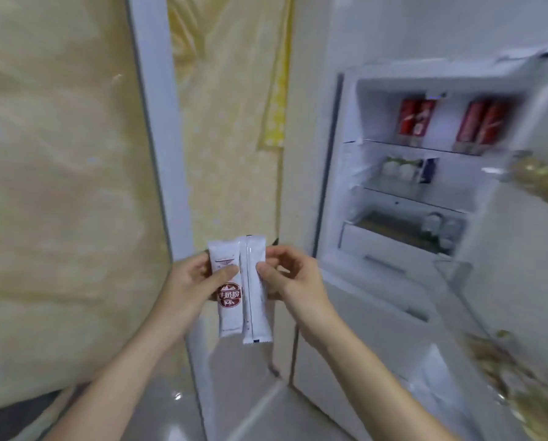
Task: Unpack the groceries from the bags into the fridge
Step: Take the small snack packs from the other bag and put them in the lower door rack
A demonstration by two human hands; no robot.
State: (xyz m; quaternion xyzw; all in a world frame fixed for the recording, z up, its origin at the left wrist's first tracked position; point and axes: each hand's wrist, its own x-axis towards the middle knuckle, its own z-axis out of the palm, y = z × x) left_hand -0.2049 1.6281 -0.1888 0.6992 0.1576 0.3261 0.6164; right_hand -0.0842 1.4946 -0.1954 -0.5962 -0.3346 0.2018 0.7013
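Both hands are raised side by side before the open fridge. By the left hand the printed sachet is gripped, thumb pressed across its front, fingers curled behind. By the right hand the plain white sachet is pinched at its right edge. The two sachets are held upright, touching, between the hands, left of the fridge shelves where red cans are seen

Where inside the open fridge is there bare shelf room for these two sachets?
Free: the middle shelf right of the white cups, and the gap between the two red can groups above. Crowded: the bottom drawer.
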